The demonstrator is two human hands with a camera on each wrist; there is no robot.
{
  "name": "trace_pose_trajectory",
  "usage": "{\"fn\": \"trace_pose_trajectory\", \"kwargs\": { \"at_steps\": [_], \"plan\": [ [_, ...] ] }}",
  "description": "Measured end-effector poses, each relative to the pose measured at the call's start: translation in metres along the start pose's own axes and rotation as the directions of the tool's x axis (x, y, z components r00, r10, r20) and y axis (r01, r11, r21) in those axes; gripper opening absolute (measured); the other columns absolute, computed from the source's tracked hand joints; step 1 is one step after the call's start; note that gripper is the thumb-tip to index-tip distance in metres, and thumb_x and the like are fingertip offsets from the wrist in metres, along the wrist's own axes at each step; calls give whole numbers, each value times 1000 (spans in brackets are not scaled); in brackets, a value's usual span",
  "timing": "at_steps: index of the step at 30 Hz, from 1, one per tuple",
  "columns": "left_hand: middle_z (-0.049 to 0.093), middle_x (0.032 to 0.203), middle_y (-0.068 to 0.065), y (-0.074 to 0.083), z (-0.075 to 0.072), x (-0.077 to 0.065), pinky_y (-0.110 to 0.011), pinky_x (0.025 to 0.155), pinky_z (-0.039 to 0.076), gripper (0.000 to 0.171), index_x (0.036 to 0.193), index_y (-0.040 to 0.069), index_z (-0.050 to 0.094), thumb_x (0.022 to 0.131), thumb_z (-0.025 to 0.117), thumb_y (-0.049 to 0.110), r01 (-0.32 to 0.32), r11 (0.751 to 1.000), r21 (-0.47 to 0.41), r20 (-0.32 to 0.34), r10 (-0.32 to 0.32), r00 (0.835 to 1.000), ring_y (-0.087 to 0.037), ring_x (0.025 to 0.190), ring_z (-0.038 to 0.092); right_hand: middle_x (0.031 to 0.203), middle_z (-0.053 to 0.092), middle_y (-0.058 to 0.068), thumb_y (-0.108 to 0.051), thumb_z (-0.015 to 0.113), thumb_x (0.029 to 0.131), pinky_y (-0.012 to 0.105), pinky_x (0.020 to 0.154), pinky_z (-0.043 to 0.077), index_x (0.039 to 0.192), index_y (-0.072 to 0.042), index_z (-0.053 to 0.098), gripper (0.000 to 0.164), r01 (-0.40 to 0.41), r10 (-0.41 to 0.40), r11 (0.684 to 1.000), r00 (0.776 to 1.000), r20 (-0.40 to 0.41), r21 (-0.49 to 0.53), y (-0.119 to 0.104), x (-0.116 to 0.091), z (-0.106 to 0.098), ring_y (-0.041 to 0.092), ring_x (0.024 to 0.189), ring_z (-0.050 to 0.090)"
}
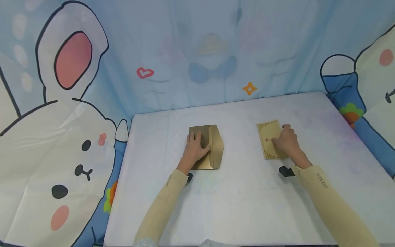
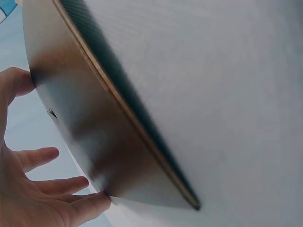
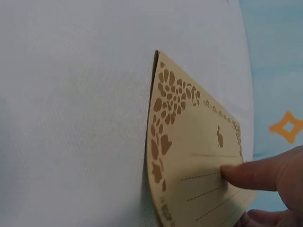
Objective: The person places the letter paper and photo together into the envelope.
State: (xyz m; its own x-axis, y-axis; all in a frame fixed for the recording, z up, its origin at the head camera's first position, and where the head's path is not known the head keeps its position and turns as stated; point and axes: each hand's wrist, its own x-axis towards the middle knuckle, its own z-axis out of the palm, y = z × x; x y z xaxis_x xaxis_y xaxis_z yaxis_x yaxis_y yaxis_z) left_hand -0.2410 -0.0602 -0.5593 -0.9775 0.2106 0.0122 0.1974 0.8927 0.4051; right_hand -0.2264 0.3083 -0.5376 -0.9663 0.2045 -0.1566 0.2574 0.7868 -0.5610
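Note:
A gold envelope (image 1: pixel 217 147) lies on the table left of the middle, its flap folded out to the right. My left hand (image 1: pixel 193 150) rests on the envelope's body with spread fingers. In the left wrist view, the fingertips of that hand (image 2: pixel 42 189) touch the envelope's brownish surface (image 2: pixel 90 118). Further right is a cream card (image 1: pixel 267 133) with a brown floral border. My right hand (image 1: pixel 288 141) holds its right side. The right wrist view shows the thumb (image 3: pixel 255 174) on the card's face (image 3: pixel 189 151), near printed lines and a small rabbit; the other fingers are mostly hidden.
A white cloth covers the table (image 1: pixel 243 202). Behind it hangs a blue curtain (image 1: pixel 172 41) printed with rabbits, a heart and a star. A dark wrist-camera part (image 1: pixel 286 171) sticks out by the right wrist.

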Motion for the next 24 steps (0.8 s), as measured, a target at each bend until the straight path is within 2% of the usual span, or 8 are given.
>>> {"fn": "trace_pose_trajectory", "kwargs": {
  "at_steps": [5,11,17,24],
  "plan": [
    [20,148,-23,1,-3,1,-50,103,35,70,144,16,24,87,50,47,20,1000,-7,11,-20,1000,-46,135,22,121,37,40,-13,42,93,58,88,38,141,11,7,64,10,-10,999,1000,-5,33,-1,3,-6,50,107,42],
    [24,146,-24,0,-3,1,-49,101,38,69,142,15,27,86,52,46,5,1000,-26,-18,-6,1000,-46,133,26,123,41,37,-20,33,98,56,83,41,141,9,15,55,12,-13,997,1000,9,74,4,3,-8,47,107,46],
    [23,146,-24,-1,0,1,-49,99,39,69,142,16,26,86,52,47,15,1000,-22,-12,-15,1000,-47,132,27,117,47,32,-25,33,98,51,76,44,135,10,32,51,64,-64,991,998,-3,114,3,1,-8,43,100,51],
    [21,147,-23,2,-2,2,-50,99,39,70,143,16,25,86,52,47,35,999,-22,-1,-35,999,-46,133,25,111,51,27,-27,39,97,36,65,45,131,9,39,49,94,-90,983,995,-30,159,-10,1,-6,34,91,53]
  ]
}}
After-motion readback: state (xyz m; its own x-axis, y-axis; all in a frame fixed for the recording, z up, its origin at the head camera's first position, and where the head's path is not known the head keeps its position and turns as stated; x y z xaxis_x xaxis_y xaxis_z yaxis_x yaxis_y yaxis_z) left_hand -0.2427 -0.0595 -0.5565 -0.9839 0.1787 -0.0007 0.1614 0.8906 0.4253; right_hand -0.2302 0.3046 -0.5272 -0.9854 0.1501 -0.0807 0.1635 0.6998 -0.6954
